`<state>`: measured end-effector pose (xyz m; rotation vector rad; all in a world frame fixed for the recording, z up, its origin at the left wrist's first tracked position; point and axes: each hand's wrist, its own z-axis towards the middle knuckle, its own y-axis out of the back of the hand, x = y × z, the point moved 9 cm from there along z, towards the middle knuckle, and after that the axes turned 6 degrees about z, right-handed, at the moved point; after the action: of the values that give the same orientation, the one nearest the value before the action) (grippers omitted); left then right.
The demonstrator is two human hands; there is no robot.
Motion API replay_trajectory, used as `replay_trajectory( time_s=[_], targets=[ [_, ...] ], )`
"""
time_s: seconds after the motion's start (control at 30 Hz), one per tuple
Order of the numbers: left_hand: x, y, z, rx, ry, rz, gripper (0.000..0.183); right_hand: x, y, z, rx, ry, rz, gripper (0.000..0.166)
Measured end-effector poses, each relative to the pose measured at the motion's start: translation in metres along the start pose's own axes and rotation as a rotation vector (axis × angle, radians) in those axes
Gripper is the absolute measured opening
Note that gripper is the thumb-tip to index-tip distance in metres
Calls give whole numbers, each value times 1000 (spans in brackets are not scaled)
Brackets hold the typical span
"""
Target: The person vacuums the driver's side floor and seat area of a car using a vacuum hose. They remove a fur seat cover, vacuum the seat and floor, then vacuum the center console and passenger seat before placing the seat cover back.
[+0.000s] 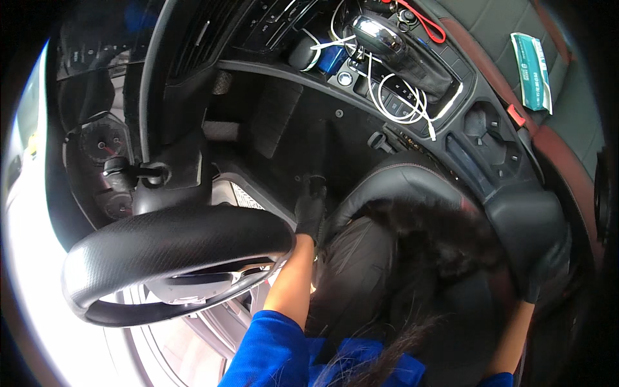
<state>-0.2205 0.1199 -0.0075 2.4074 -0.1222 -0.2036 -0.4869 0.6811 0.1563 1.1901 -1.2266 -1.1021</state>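
My left hand (309, 213), in a black glove, reaches down beside the front edge of the black leather driver's seat (411, 184). Its fingers are dark against the black floor mat (309, 126), and whether they hold anything cannot be made out. My right hand (544, 261), also in a black glove, is at the rear of the black centre armrest (527, 217); its fingers blend into the dark surfaces. A dark, furry-looking patch (449, 237) lies over the seat between my arms.
The steering wheel (184, 242) stands at the left, close to my left forearm. A coiled white cable (387, 111) lies over the console by the gear lever (382, 36). A red strap (430, 24) is beyond it. A teal-and-white tissue packet (532, 72) rests on the passenger seat (575, 101).
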Motion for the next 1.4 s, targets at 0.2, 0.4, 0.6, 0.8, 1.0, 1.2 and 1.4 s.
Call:
replay_trajectory(
  time_s=[0.2,0.4,0.6,0.8,1.0,1.2,1.4],
  targets=[
    [36,-46,127,-222,-192,611,47,-7,-14,-13,-12,262,-467,45],
    [-135,-113,173,-108,-700,625,45,-39,-27,-25,-146,398,-479,48],
    [-182,-153,157,-15,-727,485,43,-79,-21,-19,-55,-237,474,46],
    [-120,-80,129,-333,-725,-248,28,-36,-18,-19,-36,2,184,49],
    [-97,-66,13,298,-246,-1130,15,-52,-9,-17,-43,103,-448,44],
    [-156,-61,-102,570,-418,-1190,25,7,5,-13,-51,145,-254,40],
    [-241,-52,-165,247,-895,-472,35,-5,-5,-4,-198,-147,264,39]
  ],
)
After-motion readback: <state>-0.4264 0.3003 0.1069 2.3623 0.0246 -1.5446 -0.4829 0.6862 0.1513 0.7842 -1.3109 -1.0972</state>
